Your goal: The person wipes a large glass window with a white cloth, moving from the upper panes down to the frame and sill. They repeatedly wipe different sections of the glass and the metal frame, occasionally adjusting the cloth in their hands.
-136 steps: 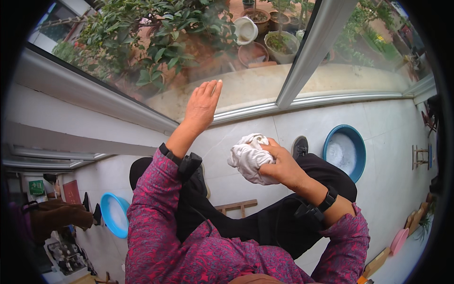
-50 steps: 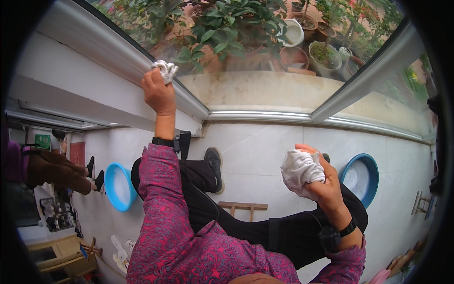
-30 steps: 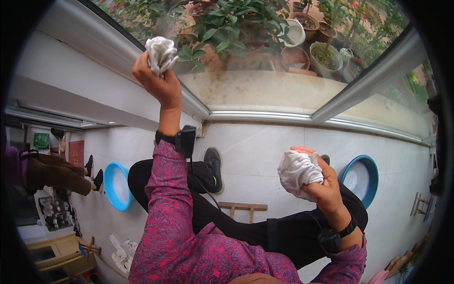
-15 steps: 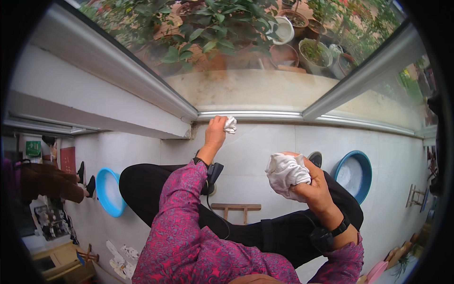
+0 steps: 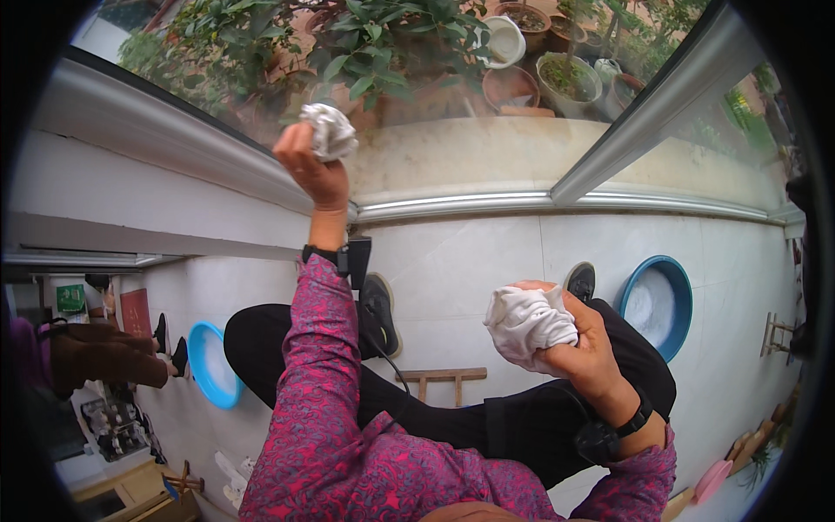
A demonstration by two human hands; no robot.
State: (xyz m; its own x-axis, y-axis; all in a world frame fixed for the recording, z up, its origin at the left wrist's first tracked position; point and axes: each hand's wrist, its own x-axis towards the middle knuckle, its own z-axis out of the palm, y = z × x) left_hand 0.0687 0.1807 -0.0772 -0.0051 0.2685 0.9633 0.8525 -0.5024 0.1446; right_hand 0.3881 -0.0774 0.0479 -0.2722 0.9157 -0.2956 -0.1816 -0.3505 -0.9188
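Raised at the left side of the window glass [image 5: 461, 157], my left hand [image 5: 315, 170] grips a crumpled white cloth [image 5: 330, 132]. The cloth is up against or very close to the pane; whether it touches I cannot tell. In front of my right knee, my right hand [image 5: 584, 335] holds a larger bunched white cloth [image 5: 529, 326], fingers wrapped round its far and near sides. That cloth is clear of the floor and the window. The silver window frame [image 5: 452, 207] runs along the bottom of the glass, beyond both hands.
A teal basin [image 5: 658, 304] with cloudy liquid stands right, a light-blue basin [image 5: 214, 364] left. A small wooden stool [image 5: 442, 376] is between my legs. One person's legs [image 5: 113, 352] show at far left. Potted plants [image 5: 570, 76] stand beyond the glass; a white ledge [image 5: 156, 200] juts in at left.
My left hand, with its cloth, has risen from the lower window frame up and leftward over the glass. My right hand keeps its cloth in nearly the same place. The view has shifted slightly.
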